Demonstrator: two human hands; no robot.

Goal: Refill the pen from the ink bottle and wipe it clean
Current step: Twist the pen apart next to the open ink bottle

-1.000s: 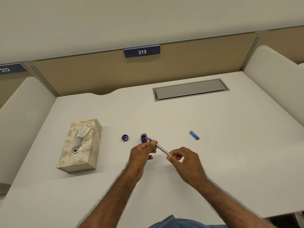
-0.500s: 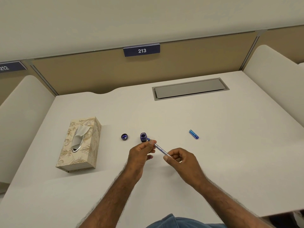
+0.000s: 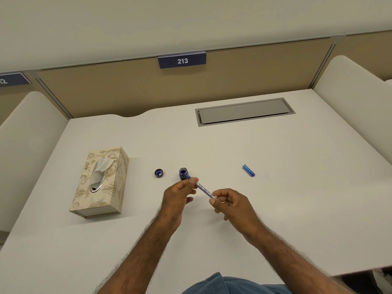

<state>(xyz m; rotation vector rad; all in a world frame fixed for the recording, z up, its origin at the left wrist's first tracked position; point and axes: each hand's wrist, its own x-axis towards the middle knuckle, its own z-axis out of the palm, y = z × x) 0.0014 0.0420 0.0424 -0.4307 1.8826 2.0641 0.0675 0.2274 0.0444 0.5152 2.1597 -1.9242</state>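
Observation:
A slim blue pen (image 3: 202, 188) is held slantwise between both hands, its tip pointing up-left at the small open ink bottle (image 3: 183, 173). My left hand (image 3: 179, 197) pinches the pen near the front end, just below the bottle. My right hand (image 3: 230, 205) grips the rear end with thumb and fingers. The tip sits at the bottle's near side; whether it is inside the mouth I cannot tell. The bottle's dark cap (image 3: 159, 173) lies to the left of the bottle. The blue pen cap (image 3: 248, 170) lies to the right on the white desk (image 3: 275, 198).
A patterned tissue box (image 3: 99, 182) with a tissue sticking out stands at the left. A grey cable hatch (image 3: 245, 111) is set in the desk at the back. White side dividers flank the desk, and a panel numbered 213 closes the back.
Both hands and the pen have hardly shifted, only a slight move up toward the bottle. Nothing on the desk has moved.

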